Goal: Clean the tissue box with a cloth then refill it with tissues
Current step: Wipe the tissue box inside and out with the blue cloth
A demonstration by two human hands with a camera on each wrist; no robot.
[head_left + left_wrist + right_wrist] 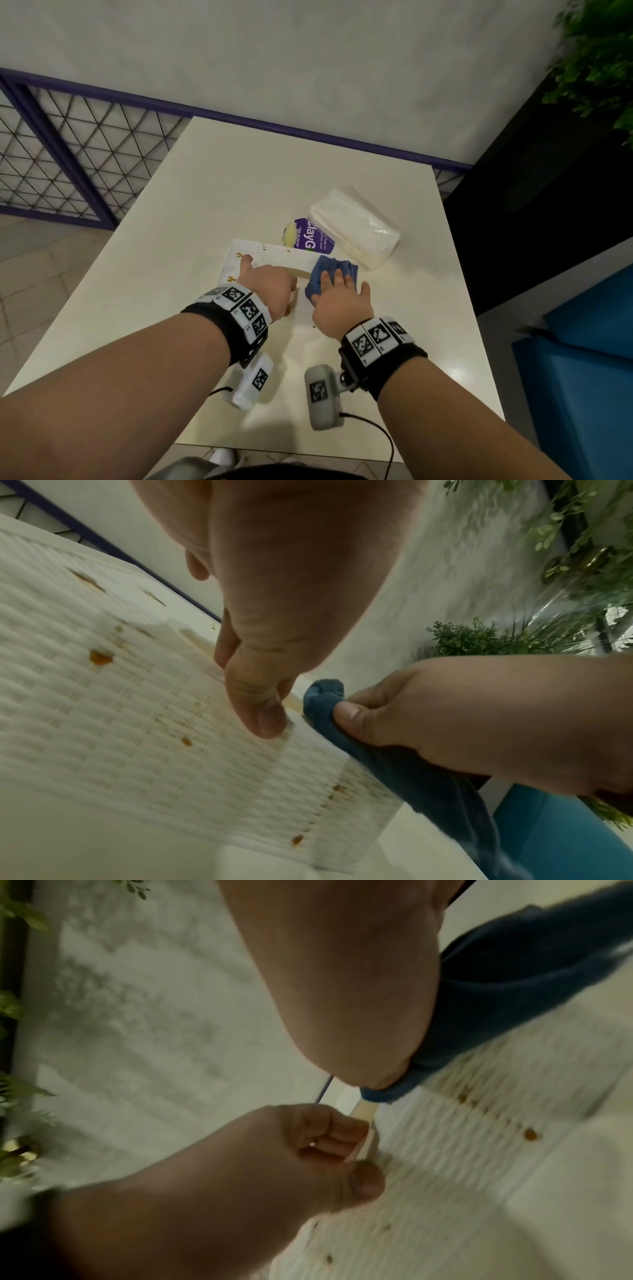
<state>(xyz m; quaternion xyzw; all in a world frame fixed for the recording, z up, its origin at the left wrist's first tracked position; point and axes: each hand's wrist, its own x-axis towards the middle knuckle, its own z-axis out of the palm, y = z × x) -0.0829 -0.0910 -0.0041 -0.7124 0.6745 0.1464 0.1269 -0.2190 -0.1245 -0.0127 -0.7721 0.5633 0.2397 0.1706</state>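
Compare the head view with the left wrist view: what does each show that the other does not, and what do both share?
Only the head view shows the wrapped tissue pack, the purple-labelled container behind the box and the table as a whole. Only the left wrist view shows, close up, the orange-brown stains on the tissue box and the right thumb pinching the cloth. Both show the left hand holding the box and the right hand on the blue cloth.

Both forearms are bare. Each wrist wears a broad black fabric wrist strap (224,330) topped by a row of white blocks printed with black square markers (246,310); beneath each hangs a pale grey boxy camera (322,395) trailing a thin black cable (383,442)
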